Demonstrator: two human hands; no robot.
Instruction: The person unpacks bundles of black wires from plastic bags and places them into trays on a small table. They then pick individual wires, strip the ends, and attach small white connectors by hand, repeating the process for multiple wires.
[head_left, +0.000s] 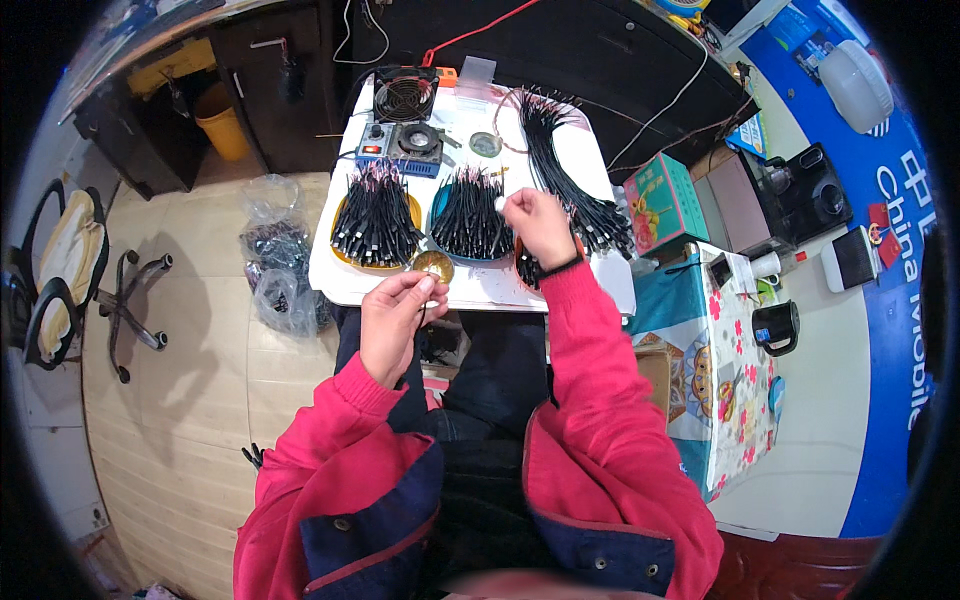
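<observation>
My left hand (398,315) is closed in a pinch at the table's front edge, with a short thin black cable (422,320) hanging below its fingers. Just beyond the fingertips is a small round gold-coloured dish (446,268). My right hand (541,228) pinches a small white piece (500,204), too small to name, above the right side of the middle bundle. Black cables (375,222) stand packed in a yellow tub (416,209). More black cables (470,215) fill a blue tub (436,207). A third group of cables (528,268) is partly hidden under my right wrist.
Behind the tubs on the white table (330,283) sit a blue device with a knob (408,147), a fan (405,94) and a round glass dish (486,145). Long black cables (570,185) lie at the right. A green box (665,203) stands beyond the table's right edge.
</observation>
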